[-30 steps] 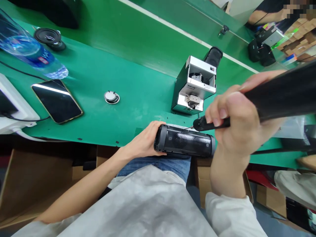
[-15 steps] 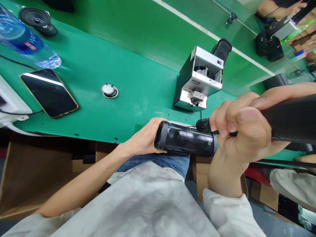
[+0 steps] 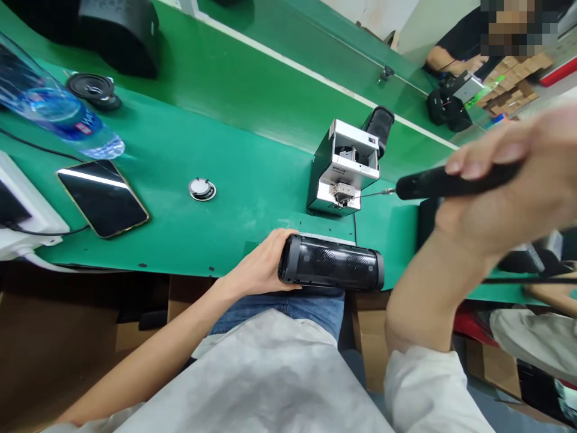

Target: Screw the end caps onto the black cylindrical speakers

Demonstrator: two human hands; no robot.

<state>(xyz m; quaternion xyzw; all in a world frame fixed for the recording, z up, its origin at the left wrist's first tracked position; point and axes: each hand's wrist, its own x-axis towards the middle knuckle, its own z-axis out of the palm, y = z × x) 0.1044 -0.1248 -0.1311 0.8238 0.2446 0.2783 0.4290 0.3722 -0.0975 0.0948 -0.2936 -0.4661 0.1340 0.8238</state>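
Holding black speaker casing (image 3: 333, 273) by its left end cap (image 3: 294, 260) in left hand (image 3: 268, 255), fingers wrapped round it, at the front edge of the green bench (image 3: 252, 150). Gripping black screwdriver (image 3: 451, 183) in right hand (image 3: 509, 207), off the casing, with thin bit (image 3: 374, 194) pointing at the front of a silver-and-black machine (image 3: 320, 186). Can't confirm contact at the tip, nor anything carried on it. Would call it midway: got both end caps and perforated face (image 3: 329, 258) in place, but no tool on the casing right now. Can't judge the amount left, with the rear edge mostly out of sight. Can't tie the small round silver part (image 3: 202, 189) or loose speaker driver (image 3: 92, 90), both lying apart, to this casing. On writing: can make out dark lettering (image 3: 340, 169) on the machine front, seemingly starting with W, with a smaller illegible line beneath. See a blue label (image 3: 72, 123) with red patch on the water bottle (image 3: 54, 105); can't read it reliably.
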